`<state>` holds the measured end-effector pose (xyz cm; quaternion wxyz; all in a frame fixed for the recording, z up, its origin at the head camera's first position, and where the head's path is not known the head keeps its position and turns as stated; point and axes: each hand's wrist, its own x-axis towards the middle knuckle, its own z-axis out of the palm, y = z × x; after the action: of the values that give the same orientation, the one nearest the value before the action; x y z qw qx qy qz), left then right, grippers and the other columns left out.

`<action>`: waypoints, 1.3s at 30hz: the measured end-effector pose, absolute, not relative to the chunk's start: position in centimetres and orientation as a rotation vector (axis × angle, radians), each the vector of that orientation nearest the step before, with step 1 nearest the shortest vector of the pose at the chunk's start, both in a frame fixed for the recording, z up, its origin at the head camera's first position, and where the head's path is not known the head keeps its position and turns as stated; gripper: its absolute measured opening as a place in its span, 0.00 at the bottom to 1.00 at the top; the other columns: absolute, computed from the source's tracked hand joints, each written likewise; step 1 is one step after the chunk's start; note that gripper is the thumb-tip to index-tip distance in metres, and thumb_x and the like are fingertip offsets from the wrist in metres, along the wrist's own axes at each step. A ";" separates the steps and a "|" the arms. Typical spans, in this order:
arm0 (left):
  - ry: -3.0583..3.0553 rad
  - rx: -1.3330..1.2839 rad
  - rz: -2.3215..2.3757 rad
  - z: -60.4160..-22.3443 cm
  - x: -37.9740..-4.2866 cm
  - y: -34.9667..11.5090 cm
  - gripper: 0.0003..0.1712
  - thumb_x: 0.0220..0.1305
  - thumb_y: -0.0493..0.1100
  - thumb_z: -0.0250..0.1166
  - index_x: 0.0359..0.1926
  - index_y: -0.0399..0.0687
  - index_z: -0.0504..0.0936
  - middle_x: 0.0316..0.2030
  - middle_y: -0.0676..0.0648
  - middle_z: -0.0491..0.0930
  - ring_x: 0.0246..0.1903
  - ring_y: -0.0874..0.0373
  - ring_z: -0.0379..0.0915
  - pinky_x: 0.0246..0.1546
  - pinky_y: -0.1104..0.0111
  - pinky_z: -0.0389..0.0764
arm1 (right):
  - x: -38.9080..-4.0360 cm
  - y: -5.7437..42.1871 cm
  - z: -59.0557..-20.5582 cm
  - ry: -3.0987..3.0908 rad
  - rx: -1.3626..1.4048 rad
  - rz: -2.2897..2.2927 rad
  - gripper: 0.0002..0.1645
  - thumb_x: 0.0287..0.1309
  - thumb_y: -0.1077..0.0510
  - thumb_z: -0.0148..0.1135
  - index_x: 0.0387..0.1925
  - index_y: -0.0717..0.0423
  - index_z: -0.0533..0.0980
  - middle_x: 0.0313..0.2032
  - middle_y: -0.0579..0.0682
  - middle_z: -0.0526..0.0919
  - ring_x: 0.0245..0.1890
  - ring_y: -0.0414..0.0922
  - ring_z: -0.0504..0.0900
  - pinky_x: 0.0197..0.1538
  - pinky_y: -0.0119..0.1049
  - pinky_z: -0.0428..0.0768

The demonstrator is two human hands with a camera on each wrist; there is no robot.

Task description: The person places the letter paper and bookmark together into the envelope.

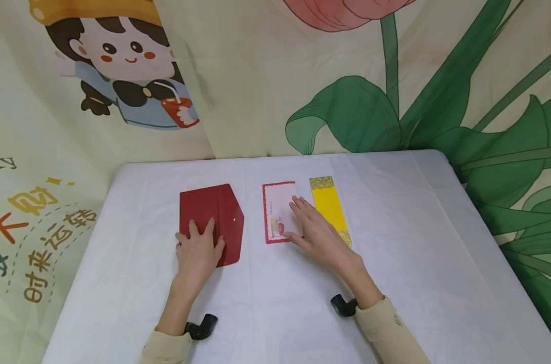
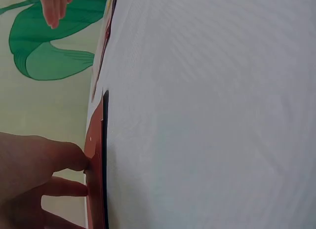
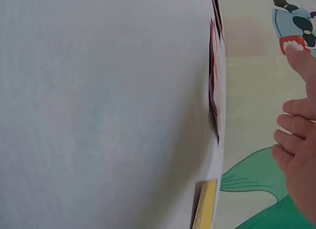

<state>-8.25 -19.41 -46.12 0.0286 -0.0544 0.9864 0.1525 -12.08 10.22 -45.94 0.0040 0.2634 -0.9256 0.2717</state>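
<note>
A dark red envelope (image 1: 230, 227) with a pointed flap to the right lies on the white-covered table. The fingertips of my left hand (image 1: 197, 255) rest spread on its lower part; the left wrist view shows the thumb and fingers touching its red face (image 2: 94, 140). To the right lies a white card (image 1: 280, 202) with a red border and a small picture near its bottom. My right hand (image 1: 318, 232) hovers over that card's right side, fingers extended, holding nothing. In the right wrist view, the right hand (image 3: 301, 140) is apart from the card (image 3: 215, 86).
A yellow strip (image 1: 331, 207) with patterned ends lies right of the white card, partly behind the right hand. White cloth (image 1: 266, 313) covers the table. A printed curtain (image 1: 243, 91) hangs behind the far edge. Black devices (image 1: 202, 327) are worn at both wrists.
</note>
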 end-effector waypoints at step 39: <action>3.098 -0.148 0.456 -46.3 -8.4 -19.7 0.36 0.68 0.47 0.65 0.72 0.35 0.68 0.59 0.20 0.67 0.51 0.20 0.68 0.44 0.35 0.83 | -12.0 3.3 -46.3 -2.977 1.161 0.741 0.39 0.73 0.46 0.60 0.77 0.58 0.62 0.78 0.54 0.61 0.79 0.50 0.60 0.78 0.44 0.62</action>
<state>-8.37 -19.71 -46.33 0.0034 -0.0473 0.9883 0.1453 -11.98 3.34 -46.31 -0.0690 0.3532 -0.9054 0.2253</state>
